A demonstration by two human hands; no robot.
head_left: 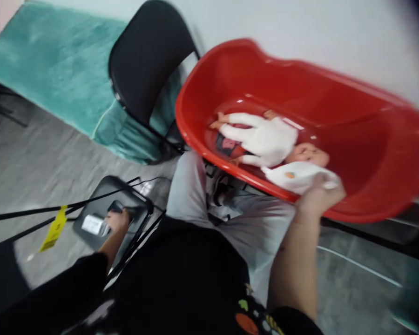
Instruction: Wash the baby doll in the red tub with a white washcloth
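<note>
A doll (268,139) in a white suit lies in the red baby bathtub (377,139), its head toward the right. My right hand (323,193) is over the tub's near rim, closed on a white cloth (289,177) with a small orange print. The cloth hangs beside the doll's head and covers part of it. Low at the left, my left hand (118,221) is over a black seat (101,246), its fingers closed about a small dark object (116,206), which is blurred. Just left of those fingers is a white-labelled packet (92,225).
A black folding chair (150,60) stands left of the tub, in front of a surface with a green cover (52,65). A yellow tag (55,230) hangs on dark straps at the left. Dark printed cloth (226,143) lies under the doll.
</note>
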